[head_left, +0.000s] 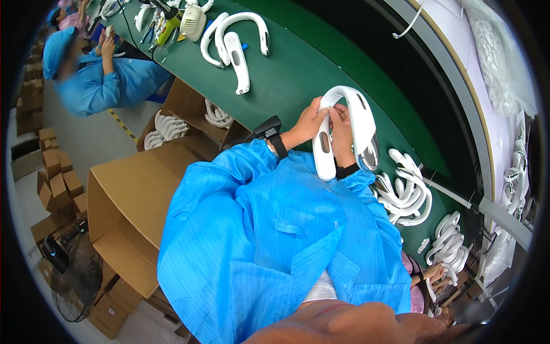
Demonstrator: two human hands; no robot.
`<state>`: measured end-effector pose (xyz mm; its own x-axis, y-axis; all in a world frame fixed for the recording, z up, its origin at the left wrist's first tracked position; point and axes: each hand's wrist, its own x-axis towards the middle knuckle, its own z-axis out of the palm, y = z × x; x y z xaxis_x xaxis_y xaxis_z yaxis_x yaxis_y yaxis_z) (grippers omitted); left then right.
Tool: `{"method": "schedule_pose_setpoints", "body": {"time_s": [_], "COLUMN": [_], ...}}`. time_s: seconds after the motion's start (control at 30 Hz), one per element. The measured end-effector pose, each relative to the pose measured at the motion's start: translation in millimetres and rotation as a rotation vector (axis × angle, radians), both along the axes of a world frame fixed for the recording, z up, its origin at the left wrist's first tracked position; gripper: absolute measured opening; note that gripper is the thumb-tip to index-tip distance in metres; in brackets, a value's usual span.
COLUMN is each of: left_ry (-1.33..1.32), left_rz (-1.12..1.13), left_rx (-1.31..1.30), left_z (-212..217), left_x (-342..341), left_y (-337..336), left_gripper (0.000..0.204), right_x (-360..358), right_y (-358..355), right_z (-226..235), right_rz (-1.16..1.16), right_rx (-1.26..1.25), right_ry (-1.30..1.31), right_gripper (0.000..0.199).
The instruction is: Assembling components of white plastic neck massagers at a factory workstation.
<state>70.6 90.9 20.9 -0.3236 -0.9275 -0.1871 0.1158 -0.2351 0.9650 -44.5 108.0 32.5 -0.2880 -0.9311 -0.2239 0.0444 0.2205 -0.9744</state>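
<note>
A white U-shaped neck fan (363,117) with dark oval insets is held up in front of my chest, above the green bench. My left hand (311,121) is closed on the curved band on the fan's left side, the thumb and fingers pinching it. Inside the loop, my right hand (342,127) has its fingers bent against the same band close to the left fingertips. The fan's right arm partly covers that hand, so its exact grip is only partly visible. A black band with a dark box (269,128) sits on my left wrist.
More white neck fans (243,26) lie on the green bench (286,71), with a pile (405,192) to my right. An open cardboard box (134,192) stands at my left. Beyond it a co-worker in blue (109,80) works. A grey bar (504,223) crosses at right.
</note>
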Motion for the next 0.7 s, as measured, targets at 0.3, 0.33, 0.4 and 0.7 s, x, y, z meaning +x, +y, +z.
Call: {"method": "schedule_pose_setpoints", "body": {"time_s": [0.3,0.33,0.4,0.7], "left_ry": [-0.004,-0.013,-0.022,0.251], "left_rz": [0.037,0.039,0.038,0.05], "left_rx": [-0.169,-0.169,-0.167,0.148], "left_z": [12,14,18,-15], "left_x": [-5,-6,-6,-23], "left_y": [-7,-9,-12,-20], "left_gripper": [0.027,0.024,0.022,0.023], "right_x": [-22,-26,-30,-25], "right_y": [3,4,5,-11], "right_z": [-24,-26,-28,-24], "right_rz": [0.14,0.135,0.134,0.061], "right_rx": [-0.065,-0.08,-0.096,0.137], "right_ry": [0.349,0.355,0.368,-0.01], "right_gripper": [0.03,0.03,0.03,0.036]}}
